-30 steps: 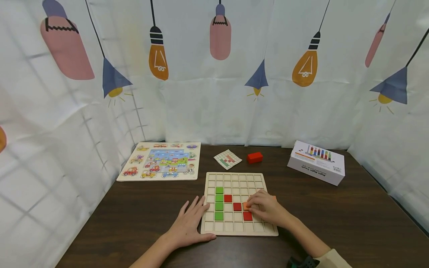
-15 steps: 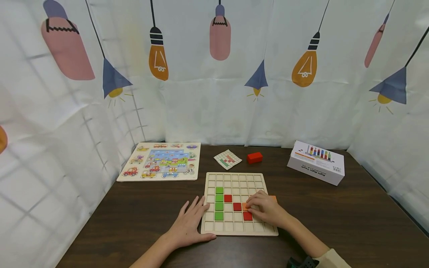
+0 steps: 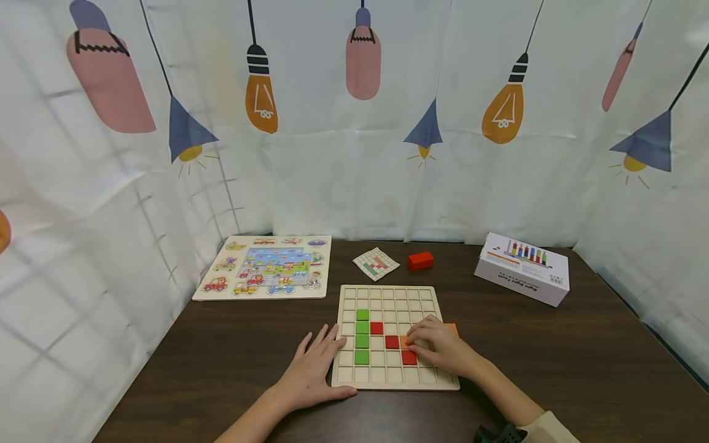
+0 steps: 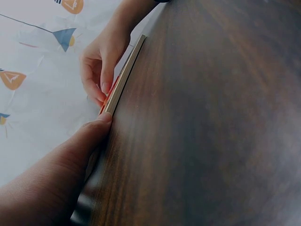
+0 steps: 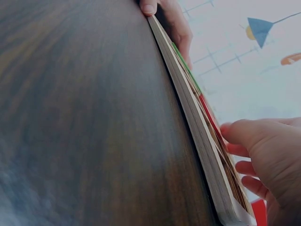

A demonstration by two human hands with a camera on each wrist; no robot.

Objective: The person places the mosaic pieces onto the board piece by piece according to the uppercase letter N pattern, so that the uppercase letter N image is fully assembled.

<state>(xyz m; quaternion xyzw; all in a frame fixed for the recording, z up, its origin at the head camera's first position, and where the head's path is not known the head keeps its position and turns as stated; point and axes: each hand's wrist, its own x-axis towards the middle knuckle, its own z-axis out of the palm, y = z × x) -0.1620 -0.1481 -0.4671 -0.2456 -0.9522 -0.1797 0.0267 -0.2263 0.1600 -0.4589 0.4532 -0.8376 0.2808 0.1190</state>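
Note:
A wooden grid board [image 3: 378, 375] lies on the dark table. A column of several green square tiles [image 3: 362, 341] stands on its left side, and red square tiles [image 3: 392, 342] step diagonally down to the right. My left hand [image 3: 313, 372] rests spread at the board's left edge, thumb at the near left corner, as the left wrist view also shows. With bent fingers my right hand [image 3: 437, 342] pinches an orange square tile [image 3: 404, 342] in the cell right of a red one. The hand hides part of that tile and the cells beneath it.
Another orange piece [image 3: 453, 328] shows at the board's right edge, partly behind the right hand. Beyond the board lie a patterned grid card [image 3: 376, 263] and a red block [image 3: 421, 261]. A picture puzzle board [image 3: 266, 267] is at back left, a white box [image 3: 523, 268] at back right.
The orange tile under my right fingers has shifted slightly left and sits level in its cell. My right hand has moved only a little; my left hand has stayed put.

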